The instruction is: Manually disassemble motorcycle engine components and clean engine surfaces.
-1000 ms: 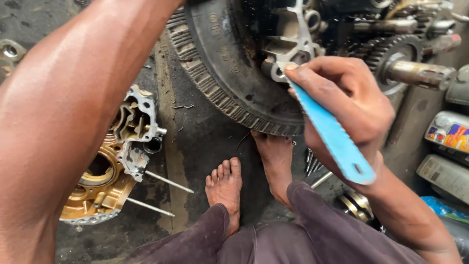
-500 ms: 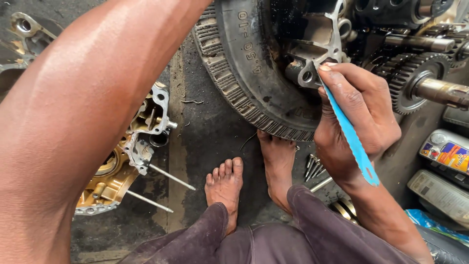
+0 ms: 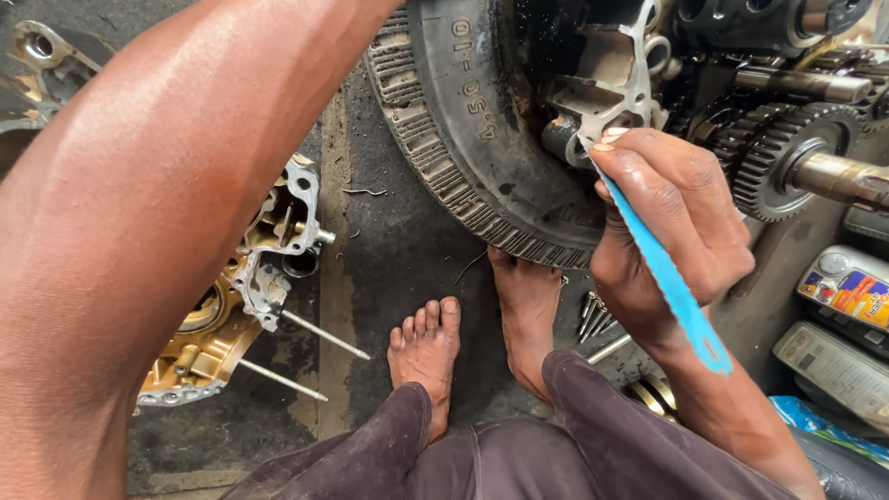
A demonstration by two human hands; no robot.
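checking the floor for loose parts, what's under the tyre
Under the tyre: dark floor, the toes of one bare foot and loose bolts. Anything further beneath is covered.

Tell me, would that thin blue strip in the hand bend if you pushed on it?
Probably a little. The thin flat blue strip tool looks narrow and slim, so it likely flexes yet springs back. It seems light: the right hand pinches it with fingertips alone. Its tip presses the grey metal engine casing, staying straight.

The left hand is out of view; only its forearm (image 3: 157, 231) shows, cut off at the top edge. The blue blade's (image 3: 667, 273) tip hides beyond the right hand's (image 3: 671, 222) fingertips (image 3: 607, 143), against the metal casing (image 3: 611, 79).
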